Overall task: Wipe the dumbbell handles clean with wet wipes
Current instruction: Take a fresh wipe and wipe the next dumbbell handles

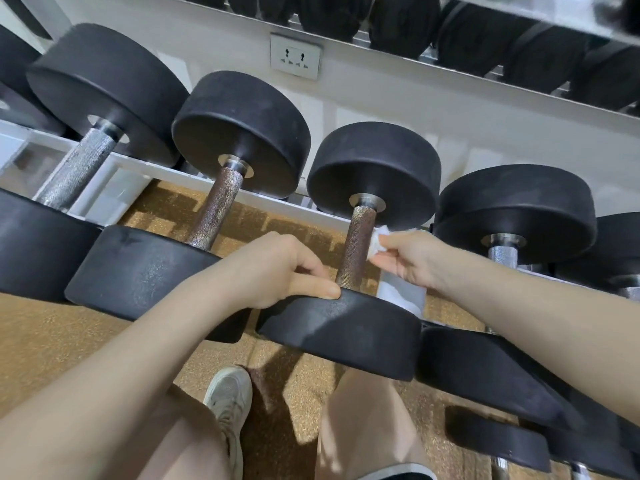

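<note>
Both bare forearms reach forward. The left hand (277, 271) lies palm down with its fingers loosely curled, thumb stretched forward. The right hand (408, 259) has its fingers and thumb pinched together.

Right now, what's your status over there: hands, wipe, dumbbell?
Left hand resting on near dumbbell head, steadying. Right hand pinching white wipe against rusty handle. Nothing in the way.

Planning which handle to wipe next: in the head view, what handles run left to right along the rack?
Silver handle → brownish handle → brownish handle being wiped, wet wipe in the right hand → silver handle.
</note>
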{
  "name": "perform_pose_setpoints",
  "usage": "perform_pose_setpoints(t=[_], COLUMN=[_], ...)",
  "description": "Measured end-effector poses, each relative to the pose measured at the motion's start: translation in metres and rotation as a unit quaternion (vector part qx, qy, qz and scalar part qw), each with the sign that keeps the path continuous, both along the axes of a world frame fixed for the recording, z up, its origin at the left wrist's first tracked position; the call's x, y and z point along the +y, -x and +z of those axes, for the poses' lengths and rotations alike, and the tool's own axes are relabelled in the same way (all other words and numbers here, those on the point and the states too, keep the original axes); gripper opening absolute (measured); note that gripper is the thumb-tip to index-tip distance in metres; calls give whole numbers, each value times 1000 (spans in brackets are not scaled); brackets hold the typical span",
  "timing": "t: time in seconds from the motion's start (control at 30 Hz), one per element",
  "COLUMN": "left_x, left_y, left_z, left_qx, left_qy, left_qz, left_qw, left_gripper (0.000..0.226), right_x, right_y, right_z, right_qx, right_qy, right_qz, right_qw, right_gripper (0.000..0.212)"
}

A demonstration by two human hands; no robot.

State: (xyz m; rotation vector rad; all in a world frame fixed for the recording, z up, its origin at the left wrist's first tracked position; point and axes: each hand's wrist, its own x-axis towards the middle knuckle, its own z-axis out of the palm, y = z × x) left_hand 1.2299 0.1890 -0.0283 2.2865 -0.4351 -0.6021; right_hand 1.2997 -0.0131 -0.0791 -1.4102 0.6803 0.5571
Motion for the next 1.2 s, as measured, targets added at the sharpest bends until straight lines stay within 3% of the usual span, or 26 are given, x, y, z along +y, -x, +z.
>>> perform_pose_setpoints(t=[0.13, 0.3, 0.4, 0.5, 0.57, 0.63, 0.67, 0.73, 0.8, 0.9, 0.93, 0.97, 1.03, 1.1, 1.13, 1.2], left_x=[-1, -1, 0, -1, 0, 0, 0, -1, -1, -1, -1, 0, 0, 0, 0, 0], left_y=[0, 0, -2, -5, -7, -8, -8, -9, -11, -10, -9, -9, -9, -9, -9, -8], left_z=[1, 2, 4, 4, 3, 3, 3, 5, 6, 6, 5, 4, 3, 2, 2, 1], left_qx=[7, 8, 17, 28, 32, 39, 43, 46, 48, 53, 55, 56, 56, 50, 46, 42], left_qy=[-4, -6, -4, -5, -4, -1, 0, -6, -16, -9, -2, 6, 11, 8, 5, 4], left_qz=[0, -3, -11, -17, -20, -22, -24, -27, -29, -25, -21, -16, -9, -4, -4, -6], left_qw=[1000, 1000, 1000, 999, 999, 999, 999, 999, 998, 998, 998, 998, 998, 999, 999, 999], left_gripper=[23, 23, 20, 21, 18, 12, 11, 16, 22, 20, 18, 15, 11, 10, 11, 13], right_x=[2, -7, -5, -7, -7, -8, -8, -5, -1, 5, 7, 11, 17, 20, 20, 21], right_y=[-13, 22, 38, 40, 36, 31, 27, 20, 7, -19, -24, -23, -16, -2, 6, 19], right_z=[0, -2, -4, 2, 8, 10, 10, 14, 18, 19, 15, 13, 4, 4, 6, 14], right_qx=[-28, 54, 78, 10, -111, -251, -330, -484, -561, -592, -590, -575, -558, -515, -490, -485], right_qy=[-18, 0, 31, 74, 152, 288, 356, 440, 471, 531, 544, 543, 512, 437, 396, 352], right_qz=[-32, 92, 156, 215, 282, 303, 300, 362, 420, 441, 440, 439, 419, 473, 533, 641], right_qw=[999, 994, 984, 974, 941, 873, 821, 663, 536, 415, 404, 426, 502, 566, 565, 480], right_gripper=[14, 8, 24, 15, 8, 13, 10, 9, 8, 14, 18, 19, 14, 17, 22, 21])
